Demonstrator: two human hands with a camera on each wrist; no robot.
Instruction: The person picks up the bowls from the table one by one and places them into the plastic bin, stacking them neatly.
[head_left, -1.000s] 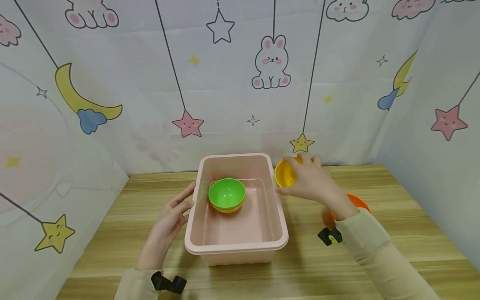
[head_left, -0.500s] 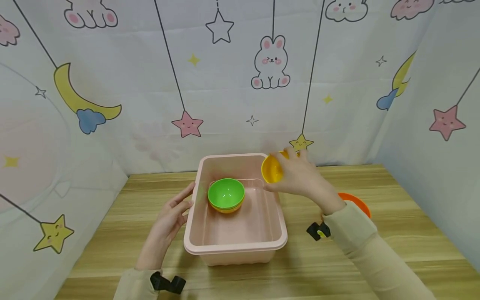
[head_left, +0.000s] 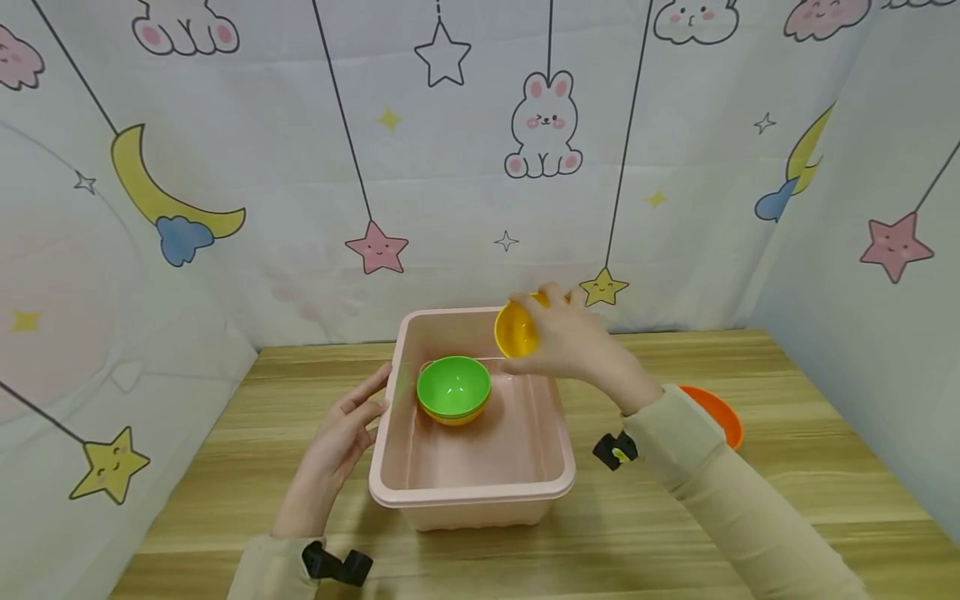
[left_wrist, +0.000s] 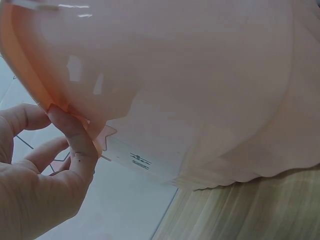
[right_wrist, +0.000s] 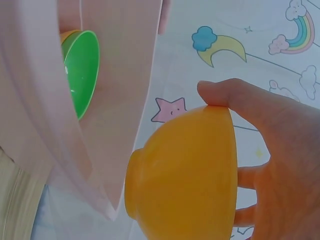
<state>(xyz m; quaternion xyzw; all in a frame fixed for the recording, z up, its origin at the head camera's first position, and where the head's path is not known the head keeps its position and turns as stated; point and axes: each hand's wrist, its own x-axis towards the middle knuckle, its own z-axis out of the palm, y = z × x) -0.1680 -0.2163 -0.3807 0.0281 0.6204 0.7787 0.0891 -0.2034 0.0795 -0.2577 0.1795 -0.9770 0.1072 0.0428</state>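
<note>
My right hand (head_left: 566,337) grips a yellow-orange bowl (head_left: 516,331), tilted on its side with its mouth toward the palm, above the back right part of a pink plastic bin (head_left: 472,499). In the right wrist view the bowl (right_wrist: 182,172) shows its outside and foot, and the thumb lies at its rim. Inside the bin, a green bowl (head_left: 453,387) is nested in a yellow bowl (head_left: 453,421), near the left wall. My left hand (head_left: 341,450) touches the bin's outer left side; in the left wrist view its fingertips meet the underside of the rim.
An orange bowl or dish (head_left: 712,414), partly hidden by the right sleeve, sits on the wooden table (head_left: 810,500) to the right. A white curtain (head_left: 465,183) printed with stars, moons and rabbits hangs behind the table. Each wrist carries a black camera mount.
My right hand has carried the yellow-orange bowl leftward and slightly up, from beside the bin to above its back right part. More of the orange dish shows. The left hand and bin stay put.
</note>
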